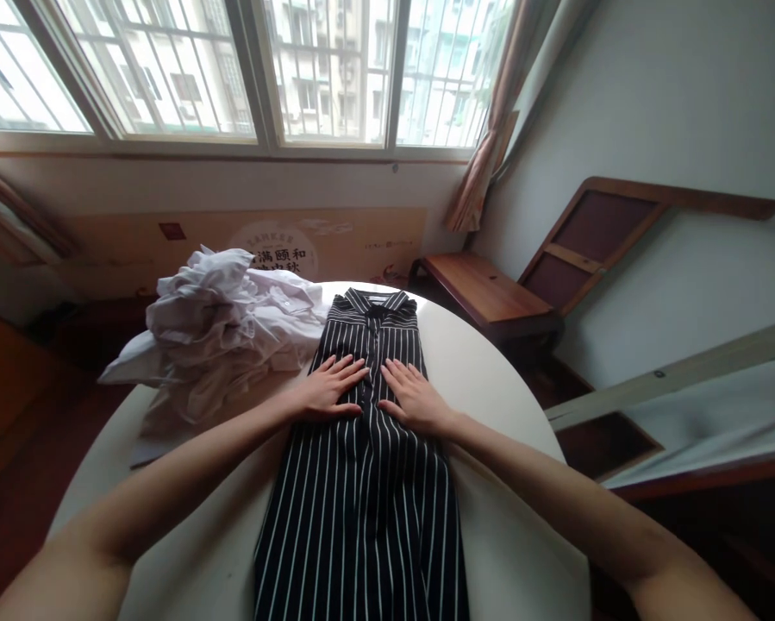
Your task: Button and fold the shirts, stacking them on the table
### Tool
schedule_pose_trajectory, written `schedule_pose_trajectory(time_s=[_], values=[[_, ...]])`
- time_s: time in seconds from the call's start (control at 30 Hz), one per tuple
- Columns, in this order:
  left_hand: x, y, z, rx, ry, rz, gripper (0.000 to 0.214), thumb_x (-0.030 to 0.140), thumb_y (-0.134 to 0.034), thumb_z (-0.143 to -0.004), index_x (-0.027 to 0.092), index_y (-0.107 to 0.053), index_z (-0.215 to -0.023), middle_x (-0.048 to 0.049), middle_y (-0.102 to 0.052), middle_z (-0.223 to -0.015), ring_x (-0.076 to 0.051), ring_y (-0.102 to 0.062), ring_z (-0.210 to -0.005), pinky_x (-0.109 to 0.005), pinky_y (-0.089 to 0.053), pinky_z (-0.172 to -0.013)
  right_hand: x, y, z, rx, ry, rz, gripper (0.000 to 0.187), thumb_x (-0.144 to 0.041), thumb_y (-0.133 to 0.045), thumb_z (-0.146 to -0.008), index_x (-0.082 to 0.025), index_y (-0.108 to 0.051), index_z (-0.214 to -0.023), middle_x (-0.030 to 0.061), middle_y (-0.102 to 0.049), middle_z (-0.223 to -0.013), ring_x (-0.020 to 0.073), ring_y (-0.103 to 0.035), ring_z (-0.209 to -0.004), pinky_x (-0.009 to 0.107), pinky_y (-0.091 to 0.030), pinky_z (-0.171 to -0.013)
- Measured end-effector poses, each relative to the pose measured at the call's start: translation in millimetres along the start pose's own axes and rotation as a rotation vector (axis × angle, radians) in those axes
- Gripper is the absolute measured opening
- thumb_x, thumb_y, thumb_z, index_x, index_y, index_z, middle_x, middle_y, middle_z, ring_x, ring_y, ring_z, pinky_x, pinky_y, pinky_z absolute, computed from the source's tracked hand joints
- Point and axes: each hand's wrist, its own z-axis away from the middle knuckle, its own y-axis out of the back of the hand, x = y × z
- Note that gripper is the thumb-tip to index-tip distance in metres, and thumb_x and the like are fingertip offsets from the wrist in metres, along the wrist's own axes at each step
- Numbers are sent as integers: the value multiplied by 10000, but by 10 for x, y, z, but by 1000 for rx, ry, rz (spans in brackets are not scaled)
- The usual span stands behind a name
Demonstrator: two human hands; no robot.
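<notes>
A black shirt with white stripes (367, 500) lies front up along the table, its collar at the far end and its lower part running out of view towards me. My left hand (328, 390) rests flat on the left of its chest, fingers spread. Opposite it, my right hand (416, 398) is laid flat on the right side, fingers also apart. Both palms touch the cloth, with the button placket between them. No sleeves show beside the body of the shirt.
A rumpled heap of white shirts (225, 328) sits on the left of the round white table (503, 405) and hangs over its edge. Beyond the table, at the right, stands a wooden bench (484, 289). Barred windows (328, 69) span the far wall.
</notes>
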Motion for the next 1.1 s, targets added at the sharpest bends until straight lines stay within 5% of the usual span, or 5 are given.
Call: schedule_pose_trajectory(time_s=[0.37,0.5,0.67,0.83,1.1], values=[[-66,255,-277,139,78,-131,697,602,-356,-883,217,-270,-1457,-81,-190,-1536,-281,-122,-1419,-462,-111,-1126,300,251,-512,-65,6,57,765,-612,-291,-899,-79,-275,-1448,149,-205,-1517,286,-163,-1408,448,-147,-1139],[273,253,215,223,15,-61,711,575,-363,-895,196,-206,-1477,-90,-127,-1548,-270,-72,-1427,-450,-80,-1142,-43,348,-78,-10,46,1,739,-584,-269,-919,-93,-205,-1469,131,-159,-1533,250,-102,-1423,434,-107,-1150],[663,38,993,-8,-231,111,896,688,-430,-800,231,-94,-1493,-83,-123,-1544,-301,-89,-1420,-472,-39,-1145,-423,258,645,-144,232,-121,831,-631,-382,-865,-101,-182,-1473,135,-155,-1532,258,-91,-1423,448,-78,-1158],[739,9,1226,-57,-231,193,924,689,-469,-776,231,-105,-1491,-99,-120,-1538,-328,-87,-1414,-515,-13,-1135,-493,238,934,-162,284,-186,785,-601,-382,-880,-123,-191,-1473,135,-163,-1532,260,-98,-1422,468,-58,-1155],[1146,164,1823,-238,-486,363,931,691,-594,-678,347,-224,-1460,-40,-185,-1531,-379,-97,-1399,-606,-6,-1105,-628,438,1711,-303,666,-401,825,-571,-628,-731,-258,-330,-1435,98,-349,-1472,310,-214,-1388,531,-85,-1128]])
